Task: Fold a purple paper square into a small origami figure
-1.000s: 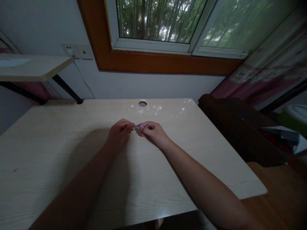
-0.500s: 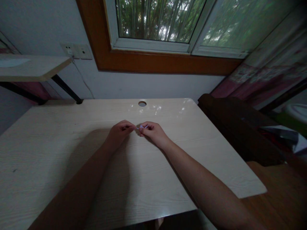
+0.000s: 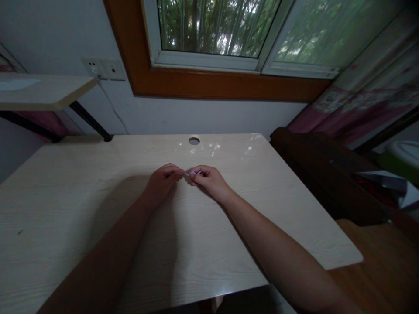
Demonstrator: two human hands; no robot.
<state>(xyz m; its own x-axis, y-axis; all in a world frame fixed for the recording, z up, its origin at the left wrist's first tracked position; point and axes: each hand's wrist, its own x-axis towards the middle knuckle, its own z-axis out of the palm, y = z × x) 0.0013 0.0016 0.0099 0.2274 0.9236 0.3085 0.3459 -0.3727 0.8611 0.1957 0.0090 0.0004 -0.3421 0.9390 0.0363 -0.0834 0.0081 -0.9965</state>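
A thin pale purple strip stretches across the small gap between my two hands, low over the desk. Its exact kind is too small to make out. My left hand pinches one end of it between thumb and fingertips. On the other side my right hand is closed on it, with a bit of the strip showing above the thumb. The fingers hide most of the strip.
Behind my hands a round cable hole pierces the desk near the wall. A raised shelf on black legs stands at the back left. Beyond the desk's right edge is a dark brown piece of furniture beside a curtain.
Both hands stay almost where they were, still pinching the strip. Only a slight shift of the fingers shows.
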